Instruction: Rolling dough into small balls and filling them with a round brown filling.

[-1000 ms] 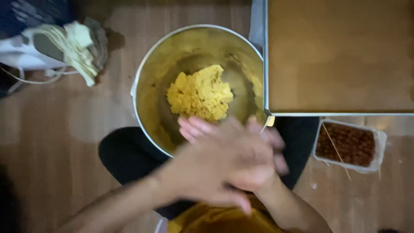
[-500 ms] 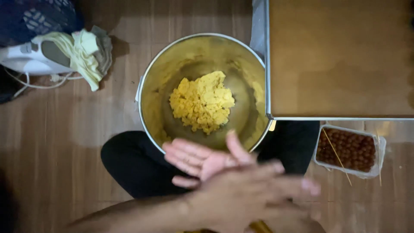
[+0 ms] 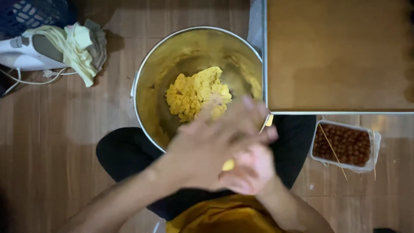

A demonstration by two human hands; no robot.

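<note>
Rolling small yellow dough lump (image 3: 228,164) between palms: I see left hand (image 3: 207,146) flat on top, fingers extended; right hand (image 3: 252,170) cupped beneath, fingers curled around lump. Lump too covered to give long axis. Dough mass (image 3: 196,92) lies ahead in steel bowl (image 3: 151,77), left hand nearer. Empty tray (image 3: 340,56) front-right, tub of brown balls (image 3: 343,144) right. Wooden floor (image 3: 51,164).

Bowl (image 3: 148,77) in front of me is metal, shiny but smeared dull yellow inside. Dough (image 3: 196,92) looks crumbly, rough, matt. Floor (image 3: 56,142) is wood-look planks, low sheen. Tray (image 3: 340,56) has a bright metal rim, flat matt brown surface. Tub (image 3: 377,142) is thin clear plastic.
</note>
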